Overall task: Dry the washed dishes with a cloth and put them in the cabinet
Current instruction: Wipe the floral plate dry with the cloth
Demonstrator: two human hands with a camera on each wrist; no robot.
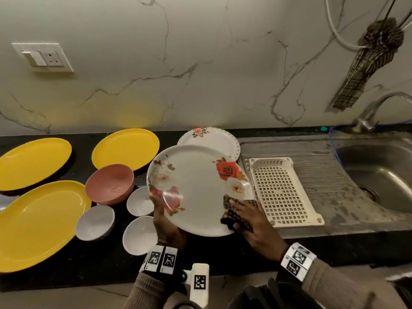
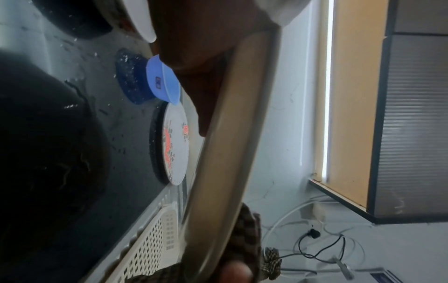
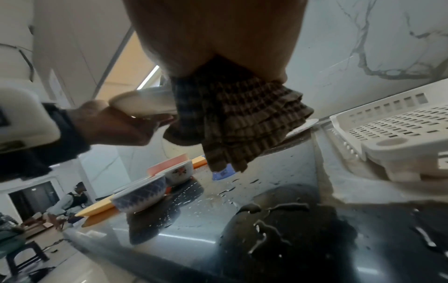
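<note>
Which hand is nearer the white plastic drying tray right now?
Right. The right hand, pressing the cloth on the floral plate, is beside the tray; the left hand grips the plate's far edge.

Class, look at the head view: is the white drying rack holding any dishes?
No. The white drying rack beside the sink shows only its bare perforated base.

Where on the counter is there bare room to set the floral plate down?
Free: the black counter strip in front of the large floral plate, and the sink's drainboard right of the drying tray. Crowded: left side, with yellow plates and bowls.
</note>
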